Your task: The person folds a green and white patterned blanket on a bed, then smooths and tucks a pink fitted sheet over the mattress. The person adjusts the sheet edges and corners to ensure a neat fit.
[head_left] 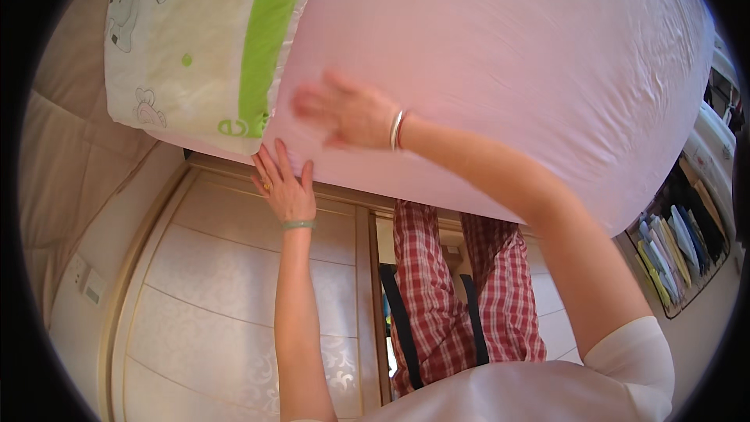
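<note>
A pink fitted sheet [469,47] covers the mattress in front of me, fairly smooth in the middle and wrinkled toward the far right. At the left lies a cream pillow [199,23] with a green stripe and printed animal figures. My left hand [287,186] rests with spread fingers at the bed's near edge, its fingertips by the pillow's lower corner. Over the sheet just right of the pillow is my right hand [348,113], smeared by motion, with its fingers apart and nothing in it. Whether its palm touches the sheet I cannot tell.
A padded beige headboard [74,109] rises at the left. Below the bed edge stand pale sliding wardrobe doors [242,266] with gold trim. Folded clothes in a wire basket [676,254] are at the right. Wall switches [86,280] sit at the lower left.
</note>
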Available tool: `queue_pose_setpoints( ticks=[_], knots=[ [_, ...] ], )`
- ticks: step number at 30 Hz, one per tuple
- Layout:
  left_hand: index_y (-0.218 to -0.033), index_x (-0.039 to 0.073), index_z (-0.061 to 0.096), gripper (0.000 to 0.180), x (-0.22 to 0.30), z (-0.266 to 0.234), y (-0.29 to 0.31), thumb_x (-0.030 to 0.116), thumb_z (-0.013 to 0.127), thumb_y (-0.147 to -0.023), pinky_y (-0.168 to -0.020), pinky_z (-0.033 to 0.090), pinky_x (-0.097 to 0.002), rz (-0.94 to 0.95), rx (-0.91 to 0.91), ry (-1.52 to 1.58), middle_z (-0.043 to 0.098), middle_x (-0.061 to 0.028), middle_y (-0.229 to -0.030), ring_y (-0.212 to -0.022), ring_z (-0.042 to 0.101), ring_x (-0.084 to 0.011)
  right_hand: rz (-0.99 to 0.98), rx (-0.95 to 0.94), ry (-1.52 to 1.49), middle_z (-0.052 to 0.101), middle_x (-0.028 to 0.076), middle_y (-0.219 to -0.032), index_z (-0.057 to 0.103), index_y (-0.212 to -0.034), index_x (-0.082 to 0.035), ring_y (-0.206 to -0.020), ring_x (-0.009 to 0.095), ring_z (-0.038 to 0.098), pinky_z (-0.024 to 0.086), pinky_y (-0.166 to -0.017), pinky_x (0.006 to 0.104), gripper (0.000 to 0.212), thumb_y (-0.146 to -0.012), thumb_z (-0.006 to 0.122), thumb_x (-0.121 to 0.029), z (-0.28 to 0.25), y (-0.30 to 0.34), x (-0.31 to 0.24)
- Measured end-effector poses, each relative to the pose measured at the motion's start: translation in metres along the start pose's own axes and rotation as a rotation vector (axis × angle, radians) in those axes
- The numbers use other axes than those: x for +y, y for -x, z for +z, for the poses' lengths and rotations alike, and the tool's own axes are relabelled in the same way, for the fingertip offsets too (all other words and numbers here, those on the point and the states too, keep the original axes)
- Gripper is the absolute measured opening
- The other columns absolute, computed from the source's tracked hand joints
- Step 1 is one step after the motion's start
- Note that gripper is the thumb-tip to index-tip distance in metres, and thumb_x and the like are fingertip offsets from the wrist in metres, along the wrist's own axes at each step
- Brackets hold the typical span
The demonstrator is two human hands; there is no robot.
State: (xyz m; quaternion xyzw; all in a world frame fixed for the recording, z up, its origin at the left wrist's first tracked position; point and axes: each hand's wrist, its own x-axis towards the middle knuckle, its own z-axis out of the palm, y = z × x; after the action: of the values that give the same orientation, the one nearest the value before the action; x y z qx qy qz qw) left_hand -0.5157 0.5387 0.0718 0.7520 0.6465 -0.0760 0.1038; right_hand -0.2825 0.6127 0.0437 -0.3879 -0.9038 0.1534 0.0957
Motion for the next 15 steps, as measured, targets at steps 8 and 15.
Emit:
queue_pose_setpoints(
  ticks=[8,15],
  knots=[
    [-0.148,0.020,0.032,0.061,-0.016,-0.028,0.040,0.034,0.055,-0.094,-0.107,0.027,-0.0518,-0.119,-0.123,0.128,0.015,-0.0158,-0.156,-0.142,0.021,-0.0346,-0.322,-0.265,-0.050,0.034,0.005,-0.150,0.046,-0.139,-0.017,-0.144,0.022,0.018,0.001,-0.120,0.0454,0.060,-0.086,0.054,-0.045,0.034,0.068,-0.102],
    [-0.139,0.017,0.047,0.048,0.095,-0.065,-0.029,0.018,0.057,-0.093,-0.108,0.030,-0.0455,0.391,-0.085,0.214,0.030,-0.0175,-0.150,-0.137,0.031,-0.0357,-0.193,0.216,-0.569,0.051,0.007,-0.135,0.060,-0.120,-0.016,-0.130,0.026,0.042,0.030,-0.111,0.0478,0.039,-0.085,0.062,-0.033,-0.005,0.184,-0.086]
  ],
)
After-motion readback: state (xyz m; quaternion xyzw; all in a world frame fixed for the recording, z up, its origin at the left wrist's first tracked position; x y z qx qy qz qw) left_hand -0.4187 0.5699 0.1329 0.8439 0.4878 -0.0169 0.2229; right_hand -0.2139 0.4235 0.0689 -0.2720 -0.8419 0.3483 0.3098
